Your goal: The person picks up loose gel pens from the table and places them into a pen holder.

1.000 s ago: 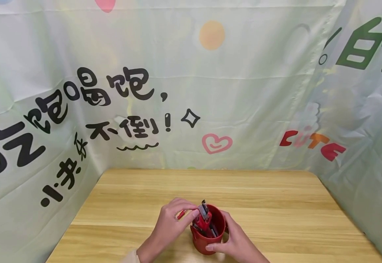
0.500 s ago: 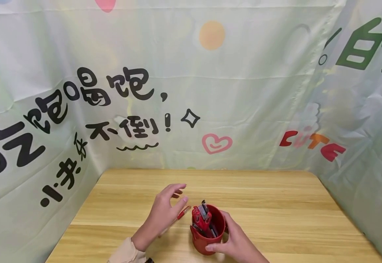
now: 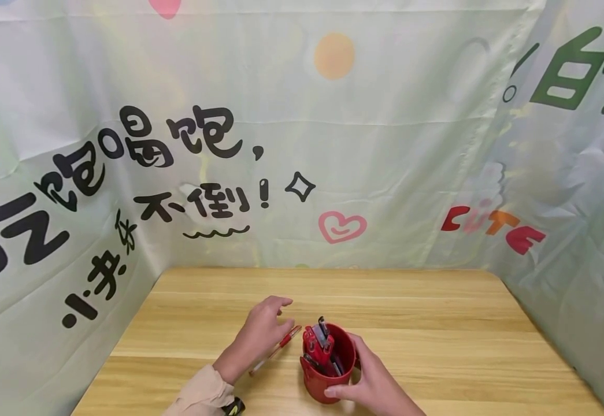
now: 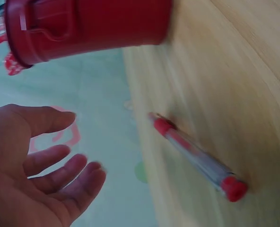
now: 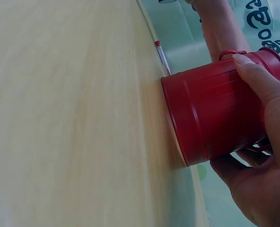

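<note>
A small red metal bucket (image 3: pixel 328 388) with side handles stands upright on the table, with several red and dark pens (image 3: pixel 321 345) poking out of its top. My right hand (image 3: pixel 374 375) grips it from the right, thumb across the front and fingers round the back, as the right wrist view also shows. To its left a clear pen with red ends (image 4: pixel 196 158) lies on the wood. Over that pen, my left hand (image 3: pixel 262 326) hovers with nothing in it, thumb and loosely bent fingers spread apart in the left wrist view.
The wooden table (image 3: pixel 411 312) reaches back to a pale printed cloth (image 3: pixel 385 173) that hangs behind it and on both sides. Something black (image 3: pixel 234 406) is worn at the left wrist, beside a beige sleeve (image 3: pixel 203 393).
My left hand has drawn away from the pens in the bucket, moving left, then dipped slightly over the loose pen. The right hand and the bucket keep their place.
</note>
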{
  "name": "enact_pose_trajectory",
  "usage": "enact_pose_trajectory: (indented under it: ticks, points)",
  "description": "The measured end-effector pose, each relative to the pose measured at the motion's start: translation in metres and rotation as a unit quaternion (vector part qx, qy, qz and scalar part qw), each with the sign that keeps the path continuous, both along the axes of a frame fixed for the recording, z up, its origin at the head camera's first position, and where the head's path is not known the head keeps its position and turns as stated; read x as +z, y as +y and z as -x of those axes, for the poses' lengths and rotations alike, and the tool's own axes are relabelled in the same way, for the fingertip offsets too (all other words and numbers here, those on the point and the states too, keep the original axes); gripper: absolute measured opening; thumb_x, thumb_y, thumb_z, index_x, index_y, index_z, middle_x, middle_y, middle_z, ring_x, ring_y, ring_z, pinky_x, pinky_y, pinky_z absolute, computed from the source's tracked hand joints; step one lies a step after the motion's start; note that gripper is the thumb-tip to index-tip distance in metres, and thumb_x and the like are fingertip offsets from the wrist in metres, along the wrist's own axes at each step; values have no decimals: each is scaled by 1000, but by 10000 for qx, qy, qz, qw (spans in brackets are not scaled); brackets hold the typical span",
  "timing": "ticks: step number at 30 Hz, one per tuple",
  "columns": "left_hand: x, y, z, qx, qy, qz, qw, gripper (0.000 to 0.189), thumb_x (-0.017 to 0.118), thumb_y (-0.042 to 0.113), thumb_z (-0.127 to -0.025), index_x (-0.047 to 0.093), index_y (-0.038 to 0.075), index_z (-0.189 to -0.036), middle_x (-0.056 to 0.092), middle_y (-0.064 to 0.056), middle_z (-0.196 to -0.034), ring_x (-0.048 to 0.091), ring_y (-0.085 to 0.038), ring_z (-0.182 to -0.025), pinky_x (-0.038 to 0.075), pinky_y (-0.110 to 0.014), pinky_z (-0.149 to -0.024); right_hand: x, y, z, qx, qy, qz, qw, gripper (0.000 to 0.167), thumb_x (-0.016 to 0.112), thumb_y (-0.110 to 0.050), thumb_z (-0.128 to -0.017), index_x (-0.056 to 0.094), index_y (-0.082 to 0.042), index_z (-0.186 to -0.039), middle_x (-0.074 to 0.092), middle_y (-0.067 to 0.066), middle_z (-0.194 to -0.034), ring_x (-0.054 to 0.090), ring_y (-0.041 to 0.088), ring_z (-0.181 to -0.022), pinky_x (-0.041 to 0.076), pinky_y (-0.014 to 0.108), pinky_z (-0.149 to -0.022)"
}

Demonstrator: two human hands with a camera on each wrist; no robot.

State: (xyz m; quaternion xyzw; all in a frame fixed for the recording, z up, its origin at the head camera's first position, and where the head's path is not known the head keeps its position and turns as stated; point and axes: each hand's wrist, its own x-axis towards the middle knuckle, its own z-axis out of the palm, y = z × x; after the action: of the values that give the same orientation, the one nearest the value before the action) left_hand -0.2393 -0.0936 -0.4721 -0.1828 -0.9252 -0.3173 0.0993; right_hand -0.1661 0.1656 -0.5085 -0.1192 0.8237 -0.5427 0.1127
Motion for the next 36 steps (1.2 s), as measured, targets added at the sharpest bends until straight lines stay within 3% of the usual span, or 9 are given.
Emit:
enact_pose_trajectory:
  ticks: [7,14,17,22,24,29,36]
  points:
    - [-15,4,8,-133,-89,648,9978,38,78,12,-89,71,1,-125,73,-16,-125,70,-30,-117,61,-41,-97,0,0,1,-48,-147,6,9999,100,91,-47,-76,37,-20,-155,49,9,-156,48,38,-142,58,55,-102]
    - [-23,10,12,-134,-64,1084,9940,31,81,19,-89,75,-2,-111,75,-16,-103,73,-29,-93,65,-39,-84,0,1,3,-8,-144,84,9999,100,92,-47,-75,37,-20,-155,48,9,-156,48,38,-141,60,51,-100]
    - [-25,12,14,-146,-119,1213,9924,27,81,15,-89,76,-2,-109,73,-14,-97,71,-26,-86,64,-38,-79,-1,1,3,11,-118,88,9999,100,91,-47,-75,37,-20,-155,49,9,-156,48,37,-141,61,50,-99]
    - [-28,14,16,-246,-169,1395,9898,27,75,0,-79,76,0,-107,73,-12,-96,70,-24,-83,63,-36,-76,-2,2,3,44,-117,151,9998,99,91,-46,-76,37,-21,-155,48,8,-156,48,37,-141,61,48,-99]
    - [-29,15,17,-301,-178,1458,9887,29,72,-4,-72,76,1,-101,72,-10,-90,67,-20,-78,60,-32,-70,-3,2,3,65,-81,156,9998,97,91,-45,-77,37,-22,-154,49,8,-155,48,37,-141,61,48,-99]
    - [-29,15,18,-408,-236,1511,9874,17,67,-7,-69,68,10,-74,58,0,-70,47,-10,-61,42,-23,-53,-5,2,3,111,18,113,9999,96,91,-43,-78,37,-22,-154,50,7,-154,49,36,-141,62,45,-99]
    - [-30,15,17,-443,-142,1505,9875,28,68,-6,-71,54,16,-61,49,4,-62,43,-9,-57,38,-23,-50,-3,2,4,65,-127,156,9998,97,91,-44,-77,37,-22,-154,49,8,-154,48,36,-141,62,48,-98]
